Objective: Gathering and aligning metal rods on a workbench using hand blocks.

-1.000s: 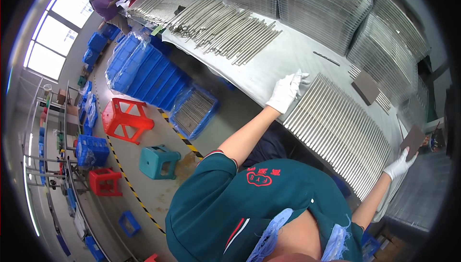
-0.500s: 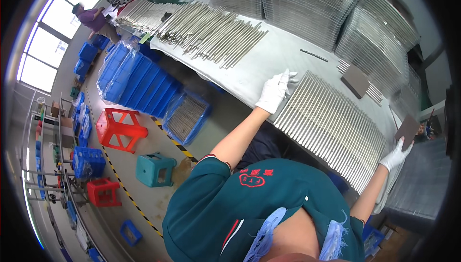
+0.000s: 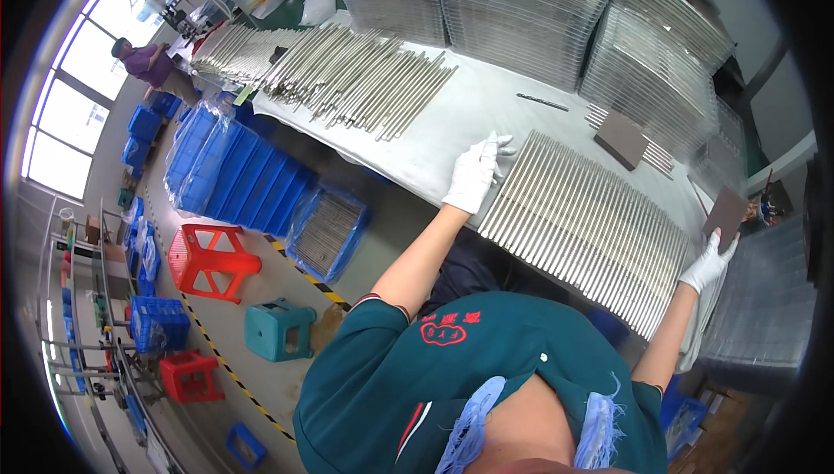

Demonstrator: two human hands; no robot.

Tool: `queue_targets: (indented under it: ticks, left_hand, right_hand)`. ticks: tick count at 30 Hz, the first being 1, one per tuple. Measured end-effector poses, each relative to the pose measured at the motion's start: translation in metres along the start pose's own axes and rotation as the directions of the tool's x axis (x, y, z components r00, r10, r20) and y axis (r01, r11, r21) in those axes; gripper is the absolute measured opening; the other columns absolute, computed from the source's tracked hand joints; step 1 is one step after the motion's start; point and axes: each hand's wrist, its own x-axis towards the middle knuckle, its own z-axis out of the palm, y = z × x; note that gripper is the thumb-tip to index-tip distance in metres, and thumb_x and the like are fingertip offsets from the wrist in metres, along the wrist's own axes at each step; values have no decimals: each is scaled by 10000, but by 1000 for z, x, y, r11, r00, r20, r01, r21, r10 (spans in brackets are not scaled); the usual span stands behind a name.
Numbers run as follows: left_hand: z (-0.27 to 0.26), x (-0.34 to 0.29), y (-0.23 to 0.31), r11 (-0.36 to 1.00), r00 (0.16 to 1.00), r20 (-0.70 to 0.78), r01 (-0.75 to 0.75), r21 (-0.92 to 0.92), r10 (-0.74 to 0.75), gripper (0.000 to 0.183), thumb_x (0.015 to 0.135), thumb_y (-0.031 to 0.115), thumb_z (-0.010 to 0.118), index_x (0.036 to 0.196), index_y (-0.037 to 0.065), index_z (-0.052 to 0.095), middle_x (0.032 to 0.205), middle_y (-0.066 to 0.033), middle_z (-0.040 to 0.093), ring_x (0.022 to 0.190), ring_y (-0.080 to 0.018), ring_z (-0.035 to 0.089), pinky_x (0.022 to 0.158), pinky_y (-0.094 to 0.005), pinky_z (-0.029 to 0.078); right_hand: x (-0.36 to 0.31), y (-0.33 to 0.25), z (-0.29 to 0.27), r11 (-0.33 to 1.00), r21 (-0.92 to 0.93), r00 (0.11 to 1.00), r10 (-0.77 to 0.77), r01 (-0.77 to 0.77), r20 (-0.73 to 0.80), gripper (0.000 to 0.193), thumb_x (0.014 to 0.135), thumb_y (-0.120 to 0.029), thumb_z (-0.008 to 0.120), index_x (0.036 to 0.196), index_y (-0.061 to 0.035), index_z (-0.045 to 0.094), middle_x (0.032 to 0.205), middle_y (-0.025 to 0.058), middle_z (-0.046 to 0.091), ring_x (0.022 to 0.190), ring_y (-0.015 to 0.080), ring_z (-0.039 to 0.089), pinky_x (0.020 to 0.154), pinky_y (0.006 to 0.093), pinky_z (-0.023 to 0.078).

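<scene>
A row of shiny metal rods [image 3: 584,229] lies side by side on the white-covered table in front of me. My left hand [image 3: 473,177], in a white glove, rests by the row's left end with its fingers stretched out and nothing visible in it. At the right end, my gloved right hand [image 3: 710,267] grips a flat brown block [image 3: 725,212] by its lower edge. A second brown block [image 3: 620,139] lies across a few more rods [image 3: 658,159] behind the row. A dark, thin drill-bit-like tool [image 3: 542,102] lies farther back.
Many loose rods [image 3: 347,74] are spread at the table's left. Tall stacks of clear plastic trays [image 3: 526,13] line the back. Beside the table stand blue crates [image 3: 248,161], a rod-filled blue bin [image 3: 326,235], red [image 3: 213,261] and teal stools [image 3: 278,331]. Another person [image 3: 152,66] stands far left.
The view has shifted slightly, so the table and its things appear farther left. Both hands keep about the same places beside the rods, and the right hand still holds its block.
</scene>
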Motion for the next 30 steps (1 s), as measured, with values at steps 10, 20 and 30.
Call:
queue_targets:
  ticks: [10, 20, 30]
  left_hand:
    - [0, 0, 1, 999, 1000, -8, -21, 30, 21, 507, 1047, 422, 348, 1184, 67, 684, 963, -58, 744, 544, -80, 553, 520, -236, 477]
    - [0, 0, 0, 999, 999, -7, -37, 38, 37, 488, 1048, 410, 359, 1173, 75, 691, 952, -50, 746, 532, -81, 556, 516, -245, 479]
    - [-1, -2, 3, 998, 1000, 3, -18, 58, 18, 487, 1048, 412, 353, 1178, 86, 690, 956, -44, 746, 537, -84, 563, 524, -249, 484]
  right_hand:
    - [-2, -5, 3, 1000, 30, 1000, 7, -7, 11, 600, 915, -202, 697, 1439, -88, 429, 1360, 128, 496, 1163, 215, 538, 938, 366, 531]
    - [1, 0, -1, 1000, 2, 1000, -22, 22, 14, 579, 923, -179, 684, 1430, -70, 426, 1365, 126, 493, 1167, 228, 535, 941, 381, 535]
    - [1, -2, -1, 999, -43, 1000, -29, 29, 7, 578, 917, -188, 693, 1423, -70, 441, 1361, 124, 500, 1170, 227, 536, 938, 374, 536]
